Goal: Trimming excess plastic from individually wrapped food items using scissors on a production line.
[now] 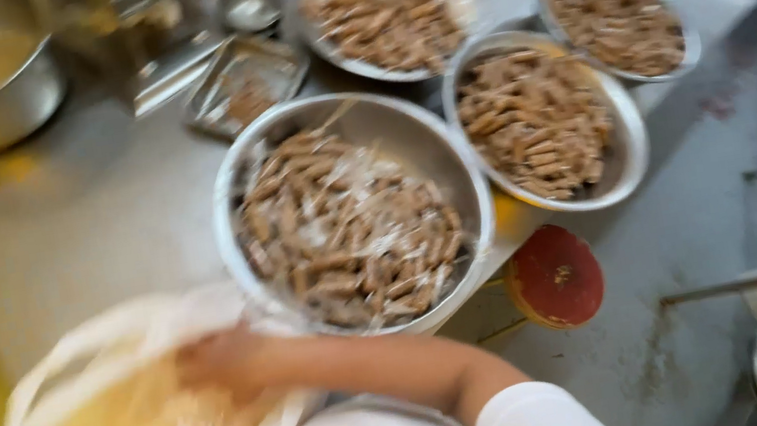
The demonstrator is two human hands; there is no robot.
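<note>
right hand (215, 361) reaching into a pale plastic bag (129, 425), fingers blurred, grip cannot tell, steel bowl (354, 217) of brown sticks just beside, on the worktop (59, 243)

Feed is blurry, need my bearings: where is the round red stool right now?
In the head view, the round red stool stands on the grey floor right of centre, just below the edge of the steel counter, under two big metal bowls of brown sticks.
</note>
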